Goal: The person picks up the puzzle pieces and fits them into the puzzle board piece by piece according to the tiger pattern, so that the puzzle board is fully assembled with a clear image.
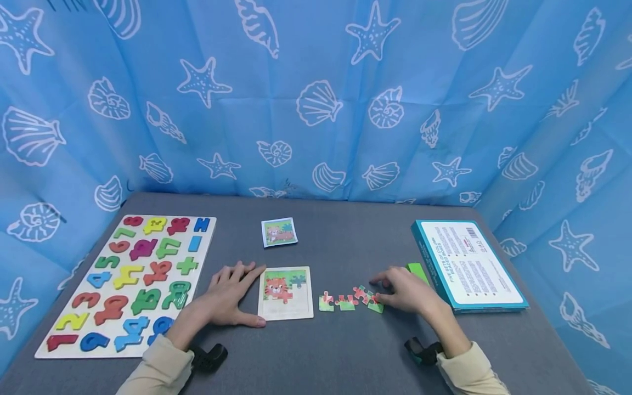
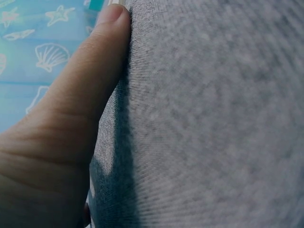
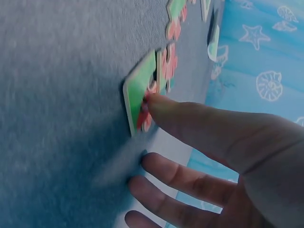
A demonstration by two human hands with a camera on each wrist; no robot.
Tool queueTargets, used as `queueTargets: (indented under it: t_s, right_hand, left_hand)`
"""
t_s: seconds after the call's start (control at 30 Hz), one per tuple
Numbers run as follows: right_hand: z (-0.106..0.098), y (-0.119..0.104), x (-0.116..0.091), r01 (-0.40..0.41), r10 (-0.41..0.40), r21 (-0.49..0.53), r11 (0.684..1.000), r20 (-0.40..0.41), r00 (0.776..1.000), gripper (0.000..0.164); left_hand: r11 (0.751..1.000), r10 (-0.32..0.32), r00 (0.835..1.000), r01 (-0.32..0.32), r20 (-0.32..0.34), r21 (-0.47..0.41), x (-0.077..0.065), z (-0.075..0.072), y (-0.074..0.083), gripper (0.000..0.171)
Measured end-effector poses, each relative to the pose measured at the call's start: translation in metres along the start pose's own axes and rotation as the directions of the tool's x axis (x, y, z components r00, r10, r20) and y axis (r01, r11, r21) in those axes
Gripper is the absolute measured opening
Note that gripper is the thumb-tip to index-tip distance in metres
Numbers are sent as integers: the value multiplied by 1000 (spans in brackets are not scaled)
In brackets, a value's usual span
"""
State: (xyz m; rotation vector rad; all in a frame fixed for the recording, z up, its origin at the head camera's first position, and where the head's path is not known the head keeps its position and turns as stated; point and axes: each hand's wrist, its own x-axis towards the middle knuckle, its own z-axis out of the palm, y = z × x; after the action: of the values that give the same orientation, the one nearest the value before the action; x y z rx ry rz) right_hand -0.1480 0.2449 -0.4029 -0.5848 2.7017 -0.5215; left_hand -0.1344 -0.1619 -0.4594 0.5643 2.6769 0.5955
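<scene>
My left hand (image 1: 229, 293) lies with fingers spread at the left side of a square wooden puzzle board (image 1: 299, 307). Its thumb (image 2: 90, 66) reaches to the board's lower left corner. Set in the board are a tiger-face picture and a blue-green piece (image 1: 298, 280); the lower part is bare. My right hand (image 1: 407, 288) is over the right end of a row of loose jigsaw pieces (image 1: 347, 303). In the right wrist view, the thumb tip touches a green and red corner piece (image 3: 137, 88), while the other fingers stand apart from it, loosely bent.
A board of coloured numbers (image 1: 111, 312) fills the table's left. Behind the puzzle board lies a small picture card (image 1: 279, 232). A teal and white box (image 1: 476, 263) lies at right, with a green block (image 1: 417, 271) beside it. A blue shell-print curtain (image 1: 316, 137) hangs behind.
</scene>
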Motion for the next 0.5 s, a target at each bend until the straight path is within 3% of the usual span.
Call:
queueTargets:
  t_s: [0.23,0.5]
  right_hand:
    - [5,-12,5,0,-2,53,999,33,999,34]
    - [10,-17,5,-10,9,47,999,28,1000,39]
  left_hand:
    - [1000,10,1000,-10,-18,-1,1,2,-2,118]
    - [1000,3,1000,-3,-28,2,2,6,-7,120]
